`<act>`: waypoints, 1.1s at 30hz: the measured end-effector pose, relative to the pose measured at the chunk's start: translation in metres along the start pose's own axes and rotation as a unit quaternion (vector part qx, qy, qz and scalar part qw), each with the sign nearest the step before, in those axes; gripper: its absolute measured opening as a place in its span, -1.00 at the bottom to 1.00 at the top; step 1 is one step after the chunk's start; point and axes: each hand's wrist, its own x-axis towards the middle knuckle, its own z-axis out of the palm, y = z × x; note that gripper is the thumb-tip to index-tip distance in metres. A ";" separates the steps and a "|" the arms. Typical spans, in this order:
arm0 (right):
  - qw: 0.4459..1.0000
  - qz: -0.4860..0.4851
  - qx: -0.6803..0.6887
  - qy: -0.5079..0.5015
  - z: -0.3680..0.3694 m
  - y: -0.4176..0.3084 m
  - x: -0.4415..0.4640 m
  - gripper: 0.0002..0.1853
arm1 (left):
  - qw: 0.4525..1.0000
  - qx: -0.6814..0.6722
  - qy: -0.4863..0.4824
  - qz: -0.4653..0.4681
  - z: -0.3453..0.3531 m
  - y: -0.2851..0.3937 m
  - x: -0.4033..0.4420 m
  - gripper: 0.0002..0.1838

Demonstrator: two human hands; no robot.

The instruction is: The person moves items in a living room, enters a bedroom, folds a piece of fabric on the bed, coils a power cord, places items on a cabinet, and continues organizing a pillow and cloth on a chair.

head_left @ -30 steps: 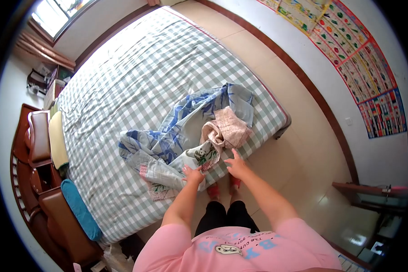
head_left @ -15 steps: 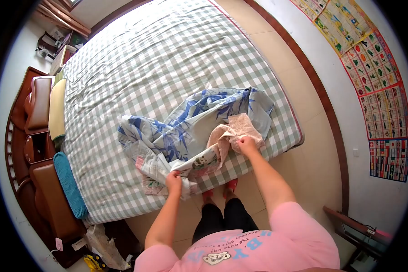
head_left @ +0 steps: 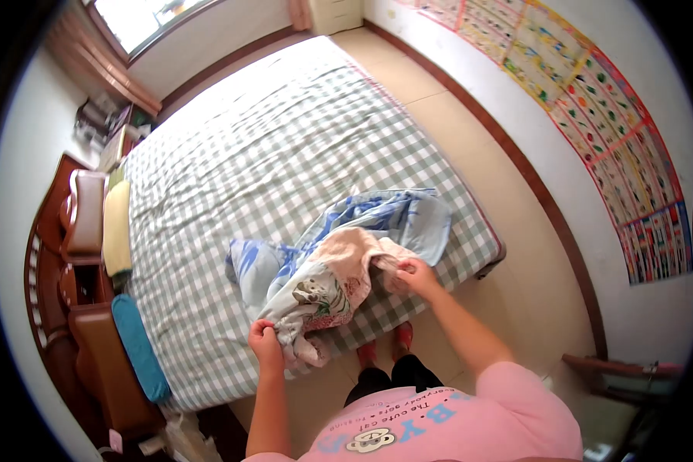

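Observation:
A crumpled piece of printed bedding cloth (head_left: 323, 296) lies near the front edge of the bed. One side is pale blue with dark blue leaf shapes; the other is white and pink with a panda print. My left hand (head_left: 266, 342) pinches its near left corner, close to the mattress edge. On the right, my right hand (head_left: 418, 277) grips a bunched pink part of the same cloth. Between both hands the panda side sags and faces up. The blue part lies heaped behind it on the checked bedsheet (head_left: 231, 162). Some of the cloth's folds are hidden.
A brown headboard (head_left: 104, 369) stands on the left, with a yellow pillow (head_left: 117, 227) and a blue rolled pillow (head_left: 140, 350) against it. Picture posters (head_left: 604, 115) hang on the right wall. Tiled floor (head_left: 508, 208) runs along the bed's right side.
The left hand has moved left and slightly down, drawing its corner out. The right hand has lifted the pink part a little. More of the panda side now shows, and the camera view has tilted up.

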 end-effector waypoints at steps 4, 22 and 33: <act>0.991 -0.107 -0.078 0.014 0.002 -0.021 -0.024 -0.58 | 0.926 0.350 -0.035 0.138 0.008 -0.064 0.048 -0.62; 0.980 -0.048 -0.176 -0.076 -0.138 -0.150 -0.306 -0.69 | 0.591 0.011 -0.546 0.594 0.239 0.113 -0.318 -0.63; 0.660 -0.555 0.280 0.423 -0.300 -0.142 -0.454 -0.80 | 0.472 -0.190 -0.723 -0.467 0.320 0.081 -0.570 -0.67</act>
